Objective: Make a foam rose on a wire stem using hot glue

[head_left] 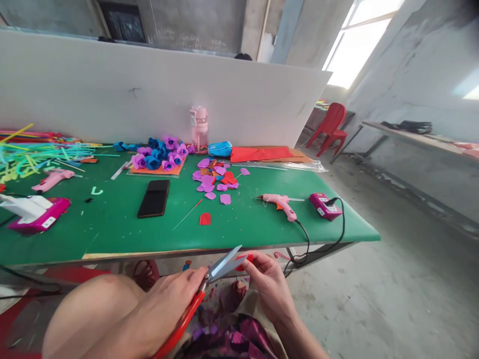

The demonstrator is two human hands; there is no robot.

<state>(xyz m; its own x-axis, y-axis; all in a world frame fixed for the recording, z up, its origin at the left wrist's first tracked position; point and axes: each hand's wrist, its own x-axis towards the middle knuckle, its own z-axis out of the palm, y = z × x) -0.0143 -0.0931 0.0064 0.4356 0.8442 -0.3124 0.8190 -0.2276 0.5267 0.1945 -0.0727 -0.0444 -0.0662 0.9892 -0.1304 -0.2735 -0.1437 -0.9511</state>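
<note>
My left hand (175,294) is closed around a pair of scissors (179,326) with red handles and grey blades. The blades stand apart and point up to the right, toward my right hand (269,281). Between the thumb and fingers of that hand is a small piece of red paper (245,260), and a blade tip overlaps it. Both hands are over my lap, in front of the table edge. On the table beyond lie a square of red paper (205,219), a thin red-tipped stick (189,213) and a pile of purple, red and brown paper petals (215,175).
On the green table (123,232) are a phone (153,198), purple and blue paper flowers (160,154), a pink glue gun (282,203) and a purple power socket (325,206). Another glue gun (54,179) lies left. A pink bottle (200,128) stands before a white board (157,89).
</note>
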